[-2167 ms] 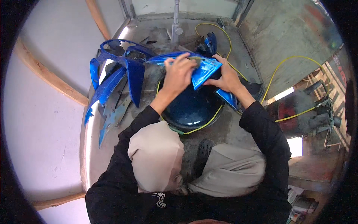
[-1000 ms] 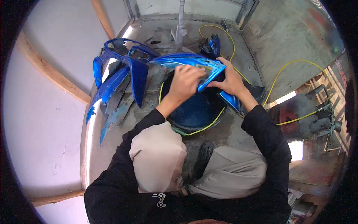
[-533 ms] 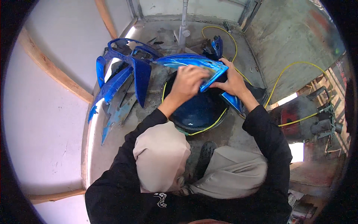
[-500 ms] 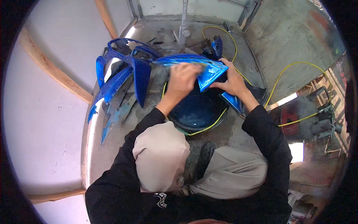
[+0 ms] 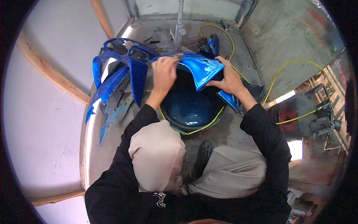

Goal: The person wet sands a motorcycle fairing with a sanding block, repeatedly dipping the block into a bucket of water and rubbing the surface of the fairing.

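A glossy blue plastic fairing panel [image 5: 207, 70], with whitish scuffed patches near its right end, is held above a round dark basin [image 5: 175, 125] of water. My right hand [image 5: 229, 79] grips the panel's right end, thumb below and fingers over the top edge. My left hand [image 5: 165, 72], slightly blurred, is closed on a small brownish pad [image 5: 179, 56] against the panel's upper surface toward the left. The pad's exact kind is unclear, and my left hand hides part of the panel's left portion.
Several blue fairing parts [image 5: 136, 76] lie at the left by the pale wall. A smaller blue piece [image 5: 230, 100] leans right of the basin; another [image 5: 213, 45] lies behind. A yellow hose [image 5: 234, 41] runs across the floor to a dark red tank [image 5: 294, 118]. A grey pipe [image 5: 180, 22] stands behind.
My left hand has slid leftward along the panel with the pad, uncovering more of the blue surface. My right hand keeps its grip at the right end.
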A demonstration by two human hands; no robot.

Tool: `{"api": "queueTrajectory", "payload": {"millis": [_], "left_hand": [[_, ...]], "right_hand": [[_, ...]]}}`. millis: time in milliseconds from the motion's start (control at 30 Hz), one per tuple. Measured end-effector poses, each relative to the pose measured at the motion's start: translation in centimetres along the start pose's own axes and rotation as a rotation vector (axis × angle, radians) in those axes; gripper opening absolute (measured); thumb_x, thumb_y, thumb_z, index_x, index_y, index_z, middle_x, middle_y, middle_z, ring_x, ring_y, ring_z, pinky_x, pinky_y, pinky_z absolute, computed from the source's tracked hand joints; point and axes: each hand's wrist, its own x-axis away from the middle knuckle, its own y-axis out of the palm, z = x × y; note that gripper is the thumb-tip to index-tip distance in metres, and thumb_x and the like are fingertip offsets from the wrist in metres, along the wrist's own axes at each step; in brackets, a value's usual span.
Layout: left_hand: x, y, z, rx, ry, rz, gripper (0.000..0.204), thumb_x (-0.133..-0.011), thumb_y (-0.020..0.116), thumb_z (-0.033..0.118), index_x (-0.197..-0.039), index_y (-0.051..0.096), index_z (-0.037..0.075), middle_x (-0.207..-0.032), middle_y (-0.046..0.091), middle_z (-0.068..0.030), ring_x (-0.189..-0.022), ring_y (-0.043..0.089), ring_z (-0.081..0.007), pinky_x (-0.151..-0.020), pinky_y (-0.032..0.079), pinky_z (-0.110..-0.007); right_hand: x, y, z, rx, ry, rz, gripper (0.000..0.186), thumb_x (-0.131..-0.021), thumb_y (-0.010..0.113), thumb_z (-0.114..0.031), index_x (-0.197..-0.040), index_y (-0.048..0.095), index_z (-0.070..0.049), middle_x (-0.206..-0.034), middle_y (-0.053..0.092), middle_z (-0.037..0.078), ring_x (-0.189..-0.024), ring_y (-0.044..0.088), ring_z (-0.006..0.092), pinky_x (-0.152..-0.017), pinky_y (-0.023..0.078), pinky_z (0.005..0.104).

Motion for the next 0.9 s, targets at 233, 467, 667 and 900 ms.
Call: {"api": "queueTrajectory", "payload": {"millis": [233,467,667,900], "left_hand": [[-0.1,1.3,9.7,0.423,0.219,-0.169,0.027,-0.089,0.071,0.001,-0.113,0.078,0.01,-0.122,0.08,-0.0045,-0.118,0.071,-0.0296,-0.108,0.046,-0.045],[-0.3,0.2,1.6,-0.036,-0.022,0.026,0.02,-0.093,0.075,0.009,-0.112,0.079,0.011,-0.114,0.08,-0.0048,-0.113,0.07,-0.0286,-0.097,0.047,-0.047],[0.1,0.8,8.8,0.386,0.21,-0.148,0.019,-0.094,0.074,0.005,-0.112,0.079,0.01,-0.117,0.08,-0.0052,-0.114,0.071,-0.0279,-0.101,0.046,-0.045],[-1.1,1.0,5.3,0.079,0.062,-0.06,0.022,-0.094,0.075,0.007,-0.115,0.08,0.012,-0.119,0.08,-0.0034,-0.122,0.069,-0.028,-0.099,0.045,-0.046]], "right_hand": [[0.9,-0.3,1.7,0.03,0.017,0.013,0.127,-0.067,0.099,-0.066,-0.166,0.04,-0.012,-0.156,0.055,0.024,-0.139,0.061,0.0473,-0.115,0.052,0.0524],[0.3,0.0,0.2,0.017,0.013,0.01,0.126,-0.066,0.099,-0.065,-0.165,0.042,-0.012,-0.155,0.056,0.023,-0.138,0.062,0.047,-0.114,0.052,0.053],[1.0,-0.2,1.7,0.044,-0.007,0.043,0.126,-0.067,0.098,-0.066,-0.166,0.041,-0.013,-0.155,0.056,0.024,-0.137,0.063,0.0474,-0.114,0.052,0.0532],[0.5,0.1,0.9,0.044,0.027,0.0,0.128,-0.066,0.099,-0.066,-0.166,0.041,-0.012,-0.155,0.056,0.024,-0.138,0.063,0.0471,-0.115,0.052,0.0524]]}}
